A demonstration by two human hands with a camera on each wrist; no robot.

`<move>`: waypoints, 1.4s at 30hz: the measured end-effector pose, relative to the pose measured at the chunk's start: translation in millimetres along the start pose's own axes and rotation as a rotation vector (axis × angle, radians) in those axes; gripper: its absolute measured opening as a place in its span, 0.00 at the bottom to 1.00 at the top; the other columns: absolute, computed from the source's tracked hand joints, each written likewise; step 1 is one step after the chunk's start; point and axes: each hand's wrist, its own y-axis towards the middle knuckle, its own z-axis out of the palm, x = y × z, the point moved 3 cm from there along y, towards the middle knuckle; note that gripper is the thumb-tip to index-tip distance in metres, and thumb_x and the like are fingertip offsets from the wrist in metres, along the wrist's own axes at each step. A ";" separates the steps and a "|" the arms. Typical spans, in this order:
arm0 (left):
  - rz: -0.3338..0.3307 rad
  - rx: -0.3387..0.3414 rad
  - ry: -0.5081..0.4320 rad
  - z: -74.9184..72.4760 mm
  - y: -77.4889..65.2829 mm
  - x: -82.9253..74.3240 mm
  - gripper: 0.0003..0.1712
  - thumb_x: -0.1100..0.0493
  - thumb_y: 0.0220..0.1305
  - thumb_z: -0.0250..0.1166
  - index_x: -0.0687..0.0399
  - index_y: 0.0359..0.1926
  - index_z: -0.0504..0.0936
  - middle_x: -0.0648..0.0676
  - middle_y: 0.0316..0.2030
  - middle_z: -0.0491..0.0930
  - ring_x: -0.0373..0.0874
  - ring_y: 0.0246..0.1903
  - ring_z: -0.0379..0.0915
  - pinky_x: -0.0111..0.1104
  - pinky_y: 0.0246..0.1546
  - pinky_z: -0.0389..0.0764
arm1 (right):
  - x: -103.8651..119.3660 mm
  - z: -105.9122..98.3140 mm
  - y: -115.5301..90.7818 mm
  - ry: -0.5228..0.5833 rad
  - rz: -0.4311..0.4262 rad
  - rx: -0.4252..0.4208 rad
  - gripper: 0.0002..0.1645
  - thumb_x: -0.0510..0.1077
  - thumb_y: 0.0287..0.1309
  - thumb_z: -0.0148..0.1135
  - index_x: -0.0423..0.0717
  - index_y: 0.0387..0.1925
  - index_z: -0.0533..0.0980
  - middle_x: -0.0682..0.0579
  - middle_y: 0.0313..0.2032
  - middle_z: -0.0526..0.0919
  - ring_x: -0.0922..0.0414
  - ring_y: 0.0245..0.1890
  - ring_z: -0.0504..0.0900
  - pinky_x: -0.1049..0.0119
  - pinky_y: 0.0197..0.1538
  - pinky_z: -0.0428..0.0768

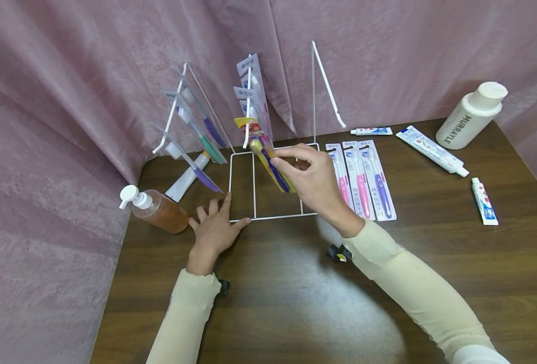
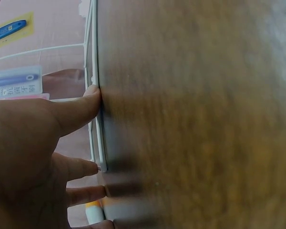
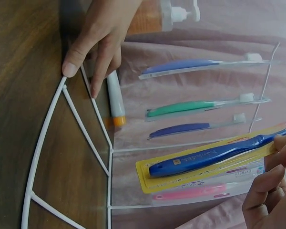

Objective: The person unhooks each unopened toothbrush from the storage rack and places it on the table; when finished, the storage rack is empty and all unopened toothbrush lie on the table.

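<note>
My right hand [image 1: 315, 177] pinches a blue toothbrush in a yellow pack [image 3: 205, 157] by its edge. The pack's top is at the front end of the middle hook of a white wire rack [image 1: 286, 217]. Behind it on that hook hang packaged toothbrushes [image 1: 260, 91], one with a pink handle. My left hand [image 1: 213, 230] is spread at the rack's front left corner, its thumb [image 2: 91, 98] on the front wire. Several packaged toothbrushes, including a green one [image 3: 190, 107], hang from the left hook. The right hook [image 1: 327, 83] holds nothing.
A pump bottle of amber liquid [image 1: 161, 210] and a white tube with an orange cap [image 1: 188, 177] are at the left. Packaged toothbrushes [image 1: 377, 179] lie right of the rack. Farther right are toothpaste tubes [image 1: 432, 150] and a white bottle [image 1: 470, 119]. A pink curtain hangs behind.
</note>
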 end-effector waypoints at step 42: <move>0.003 0.006 0.006 1.8 0.1 0.9 0.59 0.28 0.81 0.65 0.46 0.96 0.48 0.67 0.90 0.51 0.81 0.87 0.41 0.84 0.82 0.42 | -36.0 -88.2 -8.7 -0.120 0.193 -0.026 0.14 0.38 0.76 0.73 0.33 0.55 0.91 0.56 0.41 0.90 0.72 0.32 0.90 0.74 0.37 0.89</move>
